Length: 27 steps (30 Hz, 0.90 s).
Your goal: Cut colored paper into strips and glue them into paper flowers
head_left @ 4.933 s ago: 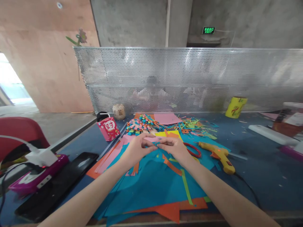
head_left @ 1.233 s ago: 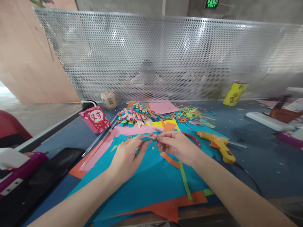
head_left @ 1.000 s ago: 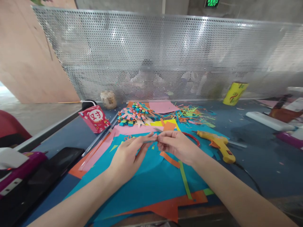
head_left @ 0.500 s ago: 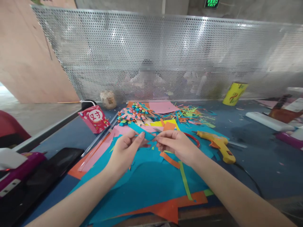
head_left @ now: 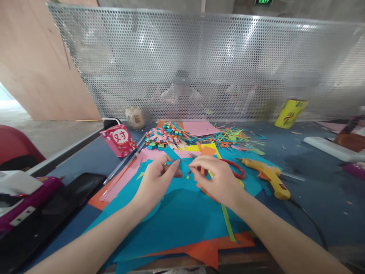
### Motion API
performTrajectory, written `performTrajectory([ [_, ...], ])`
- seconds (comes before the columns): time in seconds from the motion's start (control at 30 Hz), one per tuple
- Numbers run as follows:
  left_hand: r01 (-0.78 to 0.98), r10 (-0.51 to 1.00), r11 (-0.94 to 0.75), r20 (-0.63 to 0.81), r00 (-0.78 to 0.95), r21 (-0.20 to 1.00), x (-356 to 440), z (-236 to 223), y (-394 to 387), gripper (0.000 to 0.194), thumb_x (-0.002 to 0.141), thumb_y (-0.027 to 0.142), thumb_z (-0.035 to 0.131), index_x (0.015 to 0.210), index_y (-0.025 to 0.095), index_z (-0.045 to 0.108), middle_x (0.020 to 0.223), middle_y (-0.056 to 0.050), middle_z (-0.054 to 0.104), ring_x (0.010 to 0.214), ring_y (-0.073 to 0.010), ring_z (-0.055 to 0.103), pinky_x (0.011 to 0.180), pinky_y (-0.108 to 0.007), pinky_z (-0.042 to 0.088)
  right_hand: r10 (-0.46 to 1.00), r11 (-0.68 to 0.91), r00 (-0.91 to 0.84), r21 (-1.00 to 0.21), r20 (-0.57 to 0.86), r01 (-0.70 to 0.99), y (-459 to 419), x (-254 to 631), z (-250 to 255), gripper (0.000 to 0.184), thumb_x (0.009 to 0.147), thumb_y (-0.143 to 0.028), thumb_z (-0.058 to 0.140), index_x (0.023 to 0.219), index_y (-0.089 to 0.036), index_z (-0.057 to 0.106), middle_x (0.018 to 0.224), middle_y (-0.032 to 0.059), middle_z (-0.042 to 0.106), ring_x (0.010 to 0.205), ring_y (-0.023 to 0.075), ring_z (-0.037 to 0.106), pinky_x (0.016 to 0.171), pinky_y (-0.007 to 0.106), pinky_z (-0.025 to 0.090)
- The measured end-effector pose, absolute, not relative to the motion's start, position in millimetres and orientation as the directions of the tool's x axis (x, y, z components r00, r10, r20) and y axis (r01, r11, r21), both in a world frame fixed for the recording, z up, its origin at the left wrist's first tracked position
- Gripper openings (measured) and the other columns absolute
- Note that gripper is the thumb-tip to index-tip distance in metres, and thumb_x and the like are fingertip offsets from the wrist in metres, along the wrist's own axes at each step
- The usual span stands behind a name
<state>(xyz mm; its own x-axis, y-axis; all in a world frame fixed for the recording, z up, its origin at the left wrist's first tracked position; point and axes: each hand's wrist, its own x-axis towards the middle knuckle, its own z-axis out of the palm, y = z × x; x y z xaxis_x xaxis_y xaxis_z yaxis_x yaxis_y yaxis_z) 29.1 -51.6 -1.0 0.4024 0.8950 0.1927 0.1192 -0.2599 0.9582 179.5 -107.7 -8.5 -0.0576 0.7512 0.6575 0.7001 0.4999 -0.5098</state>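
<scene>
My left hand (head_left: 159,174) pinches a blue paper strip (head_left: 172,153) between thumb and fingers, over the layered sheets. My right hand (head_left: 218,176) has its thumb and index finger closed at the strip's right end. Behind the right hand are scissors with a red and yellow handle (head_left: 238,169), their middle hidden by that hand. Beneath both hands spreads a large blue paper sheet (head_left: 182,220). Orange paper pieces (head_left: 208,151) and a green strip (head_left: 228,222) lie around the right hand.
A yellow glue gun (head_left: 270,175) with a cord lies at the right. Farther back are a fringed paper bundle (head_left: 168,135) and loose paper strips (head_left: 236,137). A red packet (head_left: 119,140) stands left, near a dark phone-like slab (head_left: 82,186). A perforated metal screen (head_left: 199,68) closes the back.
The view has shifted slightly, so the table things appear farther right. My right hand has moved a little left relative to the table, showing more of the scissors' handle. The strip's angle is steeper.
</scene>
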Motion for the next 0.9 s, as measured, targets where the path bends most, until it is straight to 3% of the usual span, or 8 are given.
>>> performTrajectory([
  [0.17,0.212,0.868,-0.354,0.236,0.436,0.911,28.0,-4.3,-50.4,0.021,0.077,0.034,0.051,0.065,0.017,0.048,0.056,0.003,0.061,0.052,-0.0104,0.056,0.051,-0.020,0.042,0.778,0.480,-0.066,-0.524,0.625,0.703,-109.7,178.3,-7.0,0.009,0.077,-0.015,0.051,0.075,-0.018,0.059,0.071,-0.0011,0.061,0.060,0.0082,0.054,0.060,0.019,0.043],
  [0.37,0.209,0.881,-0.297,0.183,0.437,0.932,28.1,-1.1,-51.8,0.020,0.077,0.032,0.050,0.064,0.018,0.045,0.056,0.002,0.062,0.056,-0.0117,0.059,0.054,-0.021,0.044,0.795,0.437,-0.043,-0.521,0.605,0.733,-108.8,179.3,-5.5,0.012,0.080,-0.020,0.049,0.075,-0.019,0.060,0.072,-0.0008,0.063,0.063,0.0096,0.055,0.060,0.020,0.043],
  [0.63,0.282,0.896,-0.264,0.126,0.426,0.923,27.9,3.8,-56.3,0.019,0.077,0.027,0.049,0.061,0.018,0.045,0.056,0.001,0.063,0.049,-0.0093,0.058,0.037,-0.015,0.036,0.815,0.407,-0.088,-0.458,0.573,0.790,-107.3,179.8,-11.8,0.011,0.074,-0.012,0.052,0.076,-0.021,0.059,0.075,-0.0011,0.062,0.068,0.0110,0.056,0.062,0.021,0.043],
  [0.73,0.284,0.896,-0.264,0.125,0.426,0.922,27.6,3.9,-55.9,0.018,0.076,0.026,0.050,0.061,0.018,0.046,0.055,0.002,0.062,0.044,-0.0083,0.056,0.035,-0.014,0.036,0.794,0.419,-0.134,-0.374,0.592,0.828,-108.0,180.2,-12.3,0.010,0.076,-0.013,0.052,0.076,-0.020,0.058,0.077,-0.0002,0.062,0.072,0.0120,0.056,0.065,0.022,0.043],
  [0.9,0.251,0.900,-0.223,0.100,0.424,0.942,27.5,5.3,-57.0,0.019,0.075,0.025,0.051,0.058,0.018,0.048,0.051,0.002,0.063,0.048,-0.0109,0.060,0.040,-0.017,0.043,0.732,0.447,-0.303,-0.095,0.610,0.890,-108.9,181.3,-10.9,0.013,0.081,-0.017,0.046,0.079,-0.018,0.059,0.080,0.0025,0.063,0.074,0.0143,0.056,0.067,0.025,0.042],
])
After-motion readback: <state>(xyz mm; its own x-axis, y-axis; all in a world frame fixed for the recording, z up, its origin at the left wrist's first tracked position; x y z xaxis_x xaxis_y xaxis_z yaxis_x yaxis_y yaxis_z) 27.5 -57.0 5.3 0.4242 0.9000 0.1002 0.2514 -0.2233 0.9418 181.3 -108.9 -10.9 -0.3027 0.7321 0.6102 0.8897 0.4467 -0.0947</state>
